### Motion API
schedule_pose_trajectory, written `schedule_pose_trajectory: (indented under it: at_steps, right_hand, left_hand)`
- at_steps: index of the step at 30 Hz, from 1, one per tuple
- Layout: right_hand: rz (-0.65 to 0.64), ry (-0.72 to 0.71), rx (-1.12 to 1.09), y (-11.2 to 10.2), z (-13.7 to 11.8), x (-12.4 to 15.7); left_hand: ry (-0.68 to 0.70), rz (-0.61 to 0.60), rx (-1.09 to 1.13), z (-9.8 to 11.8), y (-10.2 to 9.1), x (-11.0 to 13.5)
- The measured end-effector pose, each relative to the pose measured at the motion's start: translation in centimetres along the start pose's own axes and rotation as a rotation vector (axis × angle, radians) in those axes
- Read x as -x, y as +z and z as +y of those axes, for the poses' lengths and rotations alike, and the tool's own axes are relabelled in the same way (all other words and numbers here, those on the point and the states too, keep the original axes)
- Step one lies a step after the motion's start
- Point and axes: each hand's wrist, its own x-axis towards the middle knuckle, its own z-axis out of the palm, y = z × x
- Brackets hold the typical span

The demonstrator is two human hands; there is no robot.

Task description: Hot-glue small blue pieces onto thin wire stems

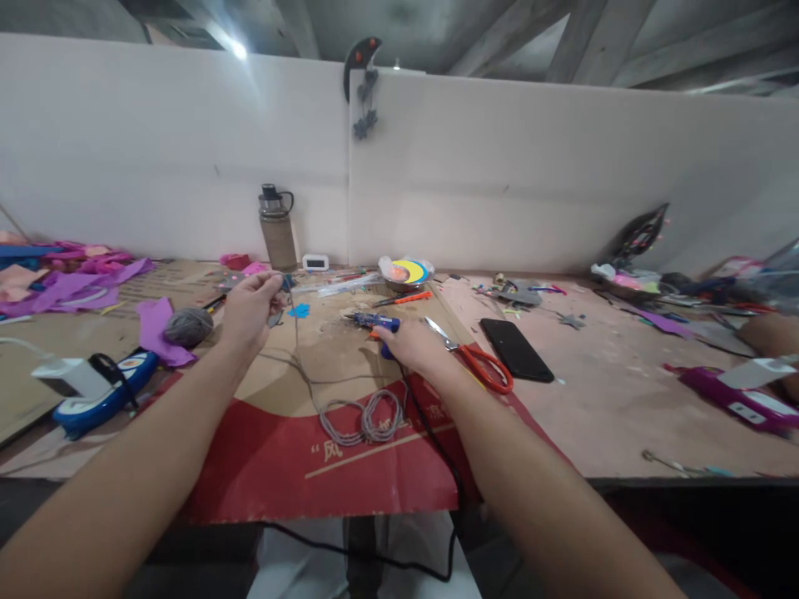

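Observation:
Raised over the left side of the cardboard, my left hand pinches a small dark piece at its fingertips, with grey yarn hanging down from there. The piece is too small to make out. My right hand grips a blue hot glue gun, its nozzle pointing left over a glue-spotted patch. Between the hands lies a blue felt flower. Closer to me rests a loose coil of grey yarn. Red-handled scissors are just right of my right hand.
A black phone lies beyond the scissors. At the back stand a bottle and a bowl. Left are a yarn ball, purple felt and a power strip. Part of another person's hand shows at the right edge.

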Motion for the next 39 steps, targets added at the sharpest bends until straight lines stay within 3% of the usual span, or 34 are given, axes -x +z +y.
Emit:
schedule_pose_trajectory:
  at_steps: [5,14,18,21,23,27,32,39]
  right_hand:
    - [-0.03,0.029,0.016,1.9,-0.8,0.0]
    - [-0.163,0.112,-0.376,1.1,1.4,-1.9]
    - [-0.032,0.084,-0.81,1.0,0.4,-1.7]
    - [0.108,-0.022,-1.109,0.6,-1.0,-1.1]
    - [0.129,-0.106,-1.197,0.4,-1.7,-0.5]
    - [0.122,-0.251,-1.115,0.3,-2.3,0.6]
    - [0.245,-0.4,-0.958,0.2,-2.6,1.8]
    - [0.271,-0.442,-0.798,-0.7,-3.2,2.9]
  left_hand:
    - [0.001,-0.072,-0.105,-0.3,0.6,1.3]
    - [-0.14,-0.132,0.018,-1.1,0.9,1.6]
    - [-0.159,-0.145,0.072,-1.6,0.8,1.3]
    - [-0.169,-0.131,0.074,-1.7,0.8,1.3]
    - [-0.178,-0.126,0.068,-1.6,0.9,1.4]
    - [-0.187,-0.109,0.059,-1.5,1.0,1.4]
    - [-0.193,-0.107,0.052,-1.6,1.0,1.5]
    - [-0.233,-0.073,0.07,-1.0,1.4,1.8]
